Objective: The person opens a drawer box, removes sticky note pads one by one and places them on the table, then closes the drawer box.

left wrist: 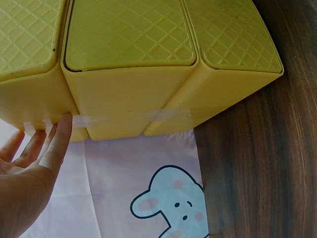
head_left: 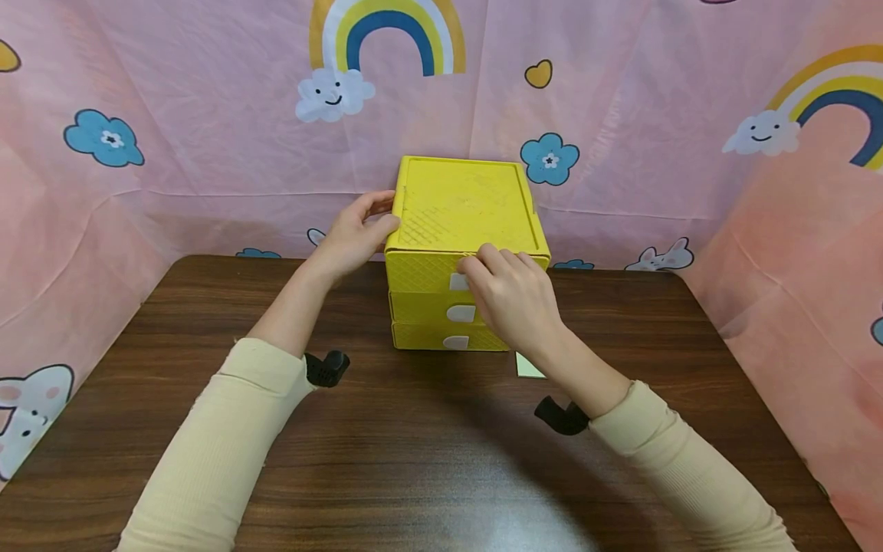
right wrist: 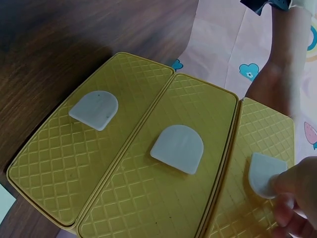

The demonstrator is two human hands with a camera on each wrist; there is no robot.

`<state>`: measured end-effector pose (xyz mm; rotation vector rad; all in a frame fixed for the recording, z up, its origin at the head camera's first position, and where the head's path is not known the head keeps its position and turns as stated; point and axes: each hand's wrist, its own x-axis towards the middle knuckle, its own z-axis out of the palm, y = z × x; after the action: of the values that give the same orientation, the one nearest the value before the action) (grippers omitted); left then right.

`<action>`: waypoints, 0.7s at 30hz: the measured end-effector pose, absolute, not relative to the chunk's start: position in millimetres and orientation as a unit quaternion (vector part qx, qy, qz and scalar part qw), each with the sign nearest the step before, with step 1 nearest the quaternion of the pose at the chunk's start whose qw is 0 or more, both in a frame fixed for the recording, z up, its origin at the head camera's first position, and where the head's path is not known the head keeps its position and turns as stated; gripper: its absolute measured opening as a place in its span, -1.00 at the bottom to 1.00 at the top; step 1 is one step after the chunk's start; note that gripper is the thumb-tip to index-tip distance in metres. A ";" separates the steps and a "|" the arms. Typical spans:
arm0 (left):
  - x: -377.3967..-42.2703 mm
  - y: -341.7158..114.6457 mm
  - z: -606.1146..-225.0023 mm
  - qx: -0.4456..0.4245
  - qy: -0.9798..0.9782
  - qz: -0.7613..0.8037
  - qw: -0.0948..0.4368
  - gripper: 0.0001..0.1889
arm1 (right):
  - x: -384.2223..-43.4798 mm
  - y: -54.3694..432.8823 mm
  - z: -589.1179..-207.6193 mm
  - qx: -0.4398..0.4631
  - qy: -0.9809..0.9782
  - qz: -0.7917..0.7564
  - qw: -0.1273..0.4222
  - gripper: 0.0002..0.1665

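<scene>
Your right hand (head_left: 513,295) pinches the white handle (right wrist: 261,168) of the top drawer (head_left: 422,271). Your left hand (head_left: 353,236) rests, fingers straight, on the side of the yellow drawer box (head_left: 476,201). It's best to keep that hand firm so the box can't slip, and pull slow and straight. The box stands near the back of the brown table (head_left: 386,460), beside a pale green paper (head_left: 529,366).
</scene>
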<state>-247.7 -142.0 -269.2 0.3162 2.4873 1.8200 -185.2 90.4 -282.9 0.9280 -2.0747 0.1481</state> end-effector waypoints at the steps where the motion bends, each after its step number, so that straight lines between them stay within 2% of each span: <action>1: -247.6 -141.9 -269.2 0.102 0.802 0.589 0.022 -0.43 | -185.7 90.4 -282.9 0.370 -0.828 0.060 0.417 -0.87; 21: -246.5 -141.2 -268.2 0.102 0.799 0.592 0.022 -0.43 | -188.8 90.1 -282.7 0.360 -0.834 0.048 0.415 -0.89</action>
<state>-246.5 -141.2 -268.2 0.3162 2.4764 1.8325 -188.8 90.1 -282.7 0.9039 -2.0966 0.1211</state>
